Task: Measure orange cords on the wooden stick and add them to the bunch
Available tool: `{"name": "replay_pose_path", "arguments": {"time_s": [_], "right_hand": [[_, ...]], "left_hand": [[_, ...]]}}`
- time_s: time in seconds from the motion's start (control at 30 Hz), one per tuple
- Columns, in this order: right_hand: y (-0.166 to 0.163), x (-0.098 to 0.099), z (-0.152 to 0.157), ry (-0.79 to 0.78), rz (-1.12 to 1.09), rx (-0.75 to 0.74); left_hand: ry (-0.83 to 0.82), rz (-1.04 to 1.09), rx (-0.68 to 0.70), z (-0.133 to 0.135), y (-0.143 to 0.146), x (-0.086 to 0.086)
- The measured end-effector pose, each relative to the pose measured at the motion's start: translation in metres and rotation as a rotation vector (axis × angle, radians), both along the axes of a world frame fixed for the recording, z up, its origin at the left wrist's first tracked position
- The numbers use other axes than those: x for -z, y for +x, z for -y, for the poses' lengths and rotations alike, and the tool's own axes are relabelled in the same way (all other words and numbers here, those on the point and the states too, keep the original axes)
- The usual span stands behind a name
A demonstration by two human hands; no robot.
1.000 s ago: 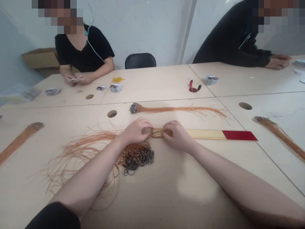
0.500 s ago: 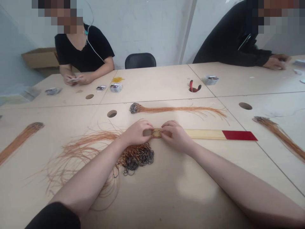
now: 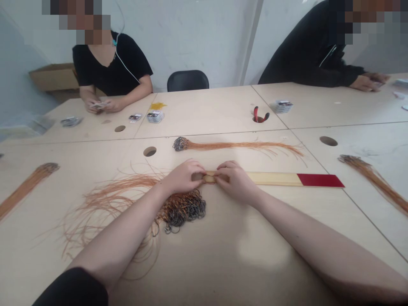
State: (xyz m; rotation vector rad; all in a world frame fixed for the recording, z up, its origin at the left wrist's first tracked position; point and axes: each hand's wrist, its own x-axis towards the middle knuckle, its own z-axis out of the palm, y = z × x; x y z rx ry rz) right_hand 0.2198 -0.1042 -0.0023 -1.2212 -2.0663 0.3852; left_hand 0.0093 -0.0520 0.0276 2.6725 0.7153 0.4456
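Note:
My left hand (image 3: 186, 176) and my right hand (image 3: 234, 180) face each other over a long pale strip of board (image 3: 274, 179) with a red end (image 3: 321, 180). Fingers of both hands are pinched together. Between the fingertips runs a thin dark curved piece (image 3: 208, 175), looking like a hook; its ends are hidden by the fingers. Just below my left hand lies a tangled heap of dark metal hooks (image 3: 188, 210). Their thin orange lines (image 3: 105, 195) fan out leftward, partly beneath my left forearm.
Beyond my hands lies a bundle of hooks with orange lines (image 3: 223, 146); others lie left (image 3: 28, 187) and right (image 3: 376, 180). Red-handled pliers (image 3: 256, 114) stand in a table hole. Two people sit opposite, near small stacked packets (image 3: 155, 117). Another table hole (image 3: 149, 151) is closer.
My hands stay almost in place, with the thin curved piece between them slightly shifted. Across the table, the people's hands have moved a little.

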Motion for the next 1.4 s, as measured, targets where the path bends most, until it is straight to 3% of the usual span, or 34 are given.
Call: {"name": "replay_pose_path", "arguments": {"time_s": [1.4], "right_hand": [[0.002, -0.0003, -0.0031, -0.089, -0.026, 0.087]], "left_hand": [[-0.042, -0.005, -0.025, -0.0013, -0.0023, -0.0017]]}}
